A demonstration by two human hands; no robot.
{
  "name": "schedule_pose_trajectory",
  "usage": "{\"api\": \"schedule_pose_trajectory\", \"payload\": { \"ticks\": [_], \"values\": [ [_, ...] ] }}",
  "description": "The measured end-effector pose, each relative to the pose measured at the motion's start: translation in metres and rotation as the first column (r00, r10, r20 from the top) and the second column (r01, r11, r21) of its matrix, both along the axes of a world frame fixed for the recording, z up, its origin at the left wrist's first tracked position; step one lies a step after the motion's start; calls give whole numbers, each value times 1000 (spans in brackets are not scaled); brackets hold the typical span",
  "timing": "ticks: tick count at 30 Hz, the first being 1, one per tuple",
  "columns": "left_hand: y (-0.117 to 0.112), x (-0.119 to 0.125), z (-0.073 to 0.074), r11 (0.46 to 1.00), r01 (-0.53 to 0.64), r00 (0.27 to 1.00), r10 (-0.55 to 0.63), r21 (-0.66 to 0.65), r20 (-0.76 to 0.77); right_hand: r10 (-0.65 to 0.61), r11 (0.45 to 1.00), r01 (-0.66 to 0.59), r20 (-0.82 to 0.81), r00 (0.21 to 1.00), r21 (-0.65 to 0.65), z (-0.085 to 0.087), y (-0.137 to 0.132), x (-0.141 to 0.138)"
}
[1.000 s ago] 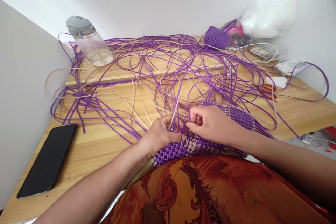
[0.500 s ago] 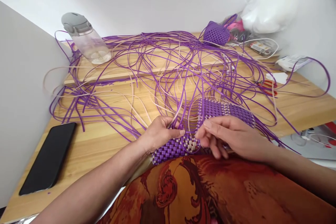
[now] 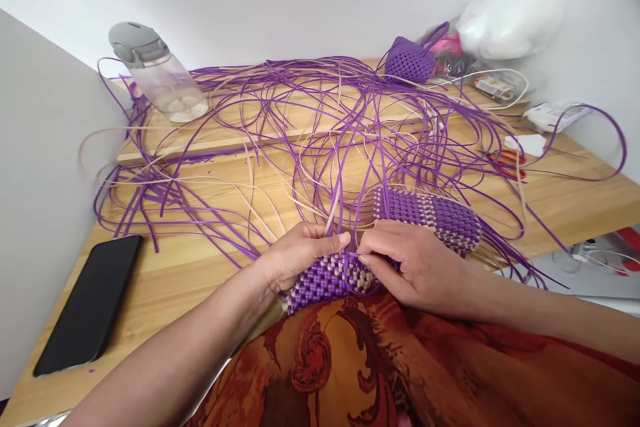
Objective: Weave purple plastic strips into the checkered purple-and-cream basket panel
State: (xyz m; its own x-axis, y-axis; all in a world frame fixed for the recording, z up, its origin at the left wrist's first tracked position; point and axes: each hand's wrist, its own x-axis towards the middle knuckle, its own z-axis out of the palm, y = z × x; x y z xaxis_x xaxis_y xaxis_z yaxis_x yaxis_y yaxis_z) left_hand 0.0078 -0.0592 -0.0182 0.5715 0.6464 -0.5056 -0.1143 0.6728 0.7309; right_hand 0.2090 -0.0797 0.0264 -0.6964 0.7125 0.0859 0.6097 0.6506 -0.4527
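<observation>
A half-woven purple and cream piece [image 3: 440, 213] lies at the near edge of the wooden table [image 3: 200, 267], partly over my lap. My left hand [image 3: 300, 257] grips its left end, thumb on top, with strips pinched between the fingers. Close beside it, my right hand [image 3: 415, 260] pinches a purple strip at the weave's edge. Long loose purple and cream strips [image 3: 310, 127] fan out from the piece across the table.
A black phone [image 3: 87, 303] lies at the near left. A clear bottle with a grey lid [image 3: 155, 73] stands far left. A small purple woven basket [image 3: 410, 60], a white bag [image 3: 510, 10], red scissors [image 3: 507, 163] and packets sit at the back right. A grey wall bounds the left.
My right hand dropped from pinching strips, opened over the weave, then closed again at the edge beside my left hand. The woven piece shifted slightly; more of its right end shows.
</observation>
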Motion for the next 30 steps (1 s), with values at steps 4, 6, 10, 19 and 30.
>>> {"api": "schedule_pose_trajectory", "payload": {
  "ticks": [4,6,10,19,30],
  "values": [
    [0,-1,-1,993,25,1000,-26,116,8,-12,997,10,-32,999,-71,1,1,1],
    [-1,0,-2,986,17,1000,-13,165,-24,10,995,-14,-44,999,-97,2,1,1],
    [-1,2,-8,976,-11,994,35,215,-104,44,987,-48,-33,999,-156,3,1,4],
    [-4,1,-4,958,133,985,-100,253,-137,89,962,-90,-14,996,-257,7,-3,11],
    [-3,4,-5,960,110,985,-70,259,-160,120,970,-107,49,992,-219,9,-2,13]
  ]
}}
